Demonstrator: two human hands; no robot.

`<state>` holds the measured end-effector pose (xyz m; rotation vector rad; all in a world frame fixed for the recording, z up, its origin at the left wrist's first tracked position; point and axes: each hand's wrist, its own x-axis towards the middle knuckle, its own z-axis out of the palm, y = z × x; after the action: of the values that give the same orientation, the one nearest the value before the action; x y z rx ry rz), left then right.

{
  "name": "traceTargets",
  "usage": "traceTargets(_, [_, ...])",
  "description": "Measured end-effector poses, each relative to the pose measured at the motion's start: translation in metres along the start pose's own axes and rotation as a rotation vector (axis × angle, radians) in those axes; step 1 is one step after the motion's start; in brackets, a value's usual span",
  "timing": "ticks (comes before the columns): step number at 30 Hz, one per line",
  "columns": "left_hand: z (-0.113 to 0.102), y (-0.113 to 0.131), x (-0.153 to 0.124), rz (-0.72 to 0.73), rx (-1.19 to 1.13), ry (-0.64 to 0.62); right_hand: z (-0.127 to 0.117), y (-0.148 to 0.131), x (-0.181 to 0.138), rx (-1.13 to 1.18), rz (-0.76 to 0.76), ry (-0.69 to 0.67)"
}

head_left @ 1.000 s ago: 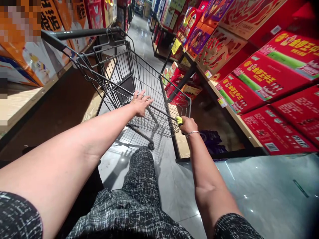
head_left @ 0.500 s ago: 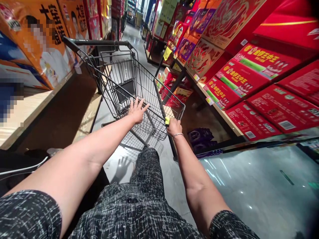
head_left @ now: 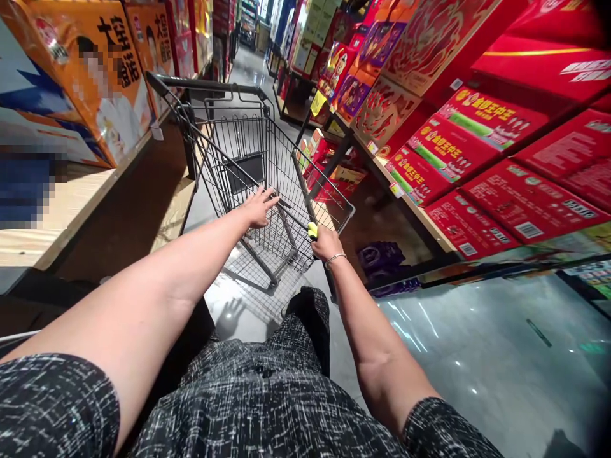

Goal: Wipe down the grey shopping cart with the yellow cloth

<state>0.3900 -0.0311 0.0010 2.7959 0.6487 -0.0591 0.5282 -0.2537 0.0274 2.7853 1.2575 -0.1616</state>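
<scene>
A black wire shopping cart (head_left: 305, 184) stands turned at an angle in front of me, and no goods show in its basket. My right hand (head_left: 327, 242) is closed around the right end of the cart's handle bar. Beside its thumb shows a small yellow-green piece (head_left: 312, 230), and a thin bracelet circles that wrist. My left hand (head_left: 259, 207) is open with its fingers spread over the left part of the bar. Whether its palm touches the bar I cannot tell.
Stacked red boxes (head_left: 506, 191) fill the right shelf. Orange packs (head_left: 119, 76) sit on the left wooden shelf (head_left: 90, 184). A dark post (head_left: 329, 280) stands close to the cart's right side. Shiny floor (head_left: 453, 343) extends to the right, and the aisle runs ahead.
My left hand has shifted slightly left and stays spread. The right hand keeps its hold on the bar. The cart's frame has swung slightly right, and my leg has moved right.
</scene>
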Motion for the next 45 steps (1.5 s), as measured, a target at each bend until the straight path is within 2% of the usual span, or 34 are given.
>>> traceTargets(4, [-0.015,-0.009,0.007,-0.055,0.032,0.001,0.0,-0.025,0.0,0.013,-0.028,-0.003])
traceTargets(6, [-0.016,-0.009,0.006,-0.032,0.045,0.022,0.001,-0.04,0.0,0.048,-0.052,-0.005])
traceTargets(9, [-0.007,-0.009,0.001,0.164,0.007,0.038,0.0,-0.057,0.004,0.181,-0.114,-0.017])
traceTargets(12, [0.012,-0.018,-0.005,0.398,-0.109,0.039,-0.003,-0.061,0.013,0.421,-0.272,-0.034])
traceTargets(14, [0.024,-0.03,-0.008,0.462,-0.176,0.081,-0.006,-0.058,0.015,0.534,-0.37,0.027])
traceTargets(18, [0.038,-0.056,-0.01,0.429,-0.238,0.178,0.003,-0.057,0.001,0.424,-0.484,0.242])
traceTargets(22, [0.041,-0.078,-0.007,0.424,-0.288,0.265,0.03,-0.059,-0.018,0.253,-0.614,0.252])
traceTargets(26, [0.042,-0.097,-0.002,0.47,-0.348,0.29,0.044,-0.028,-0.015,0.218,-0.5,0.317])
traceTargets(29, [0.043,-0.104,0.002,0.479,-0.37,0.289,0.044,0.006,-0.007,0.187,-0.303,0.363])
traceTargets(31, [0.045,-0.105,0.003,0.478,-0.384,0.294,0.046,0.013,-0.006,0.187,-0.161,0.41])
traceTargets(33, [0.047,-0.103,0.003,0.483,-0.399,0.308,0.053,0.001,-0.009,0.222,-0.103,0.468])
traceTargets(34, [0.048,-0.102,0.002,0.489,-0.406,0.319,0.058,-0.013,-0.012,0.249,-0.12,0.496])
traceTargets(39, [0.048,-0.105,-0.005,0.512,-0.422,0.355,0.088,-0.09,-0.024,0.317,-0.422,0.572])
traceTargets(43, [0.044,-0.116,-0.012,0.528,-0.444,0.35,0.126,-0.11,-0.026,0.27,-0.495,0.6])
traceTargets(45, [0.042,-0.121,-0.014,0.545,-0.455,0.356,0.152,-0.113,-0.028,0.207,-0.554,0.51])
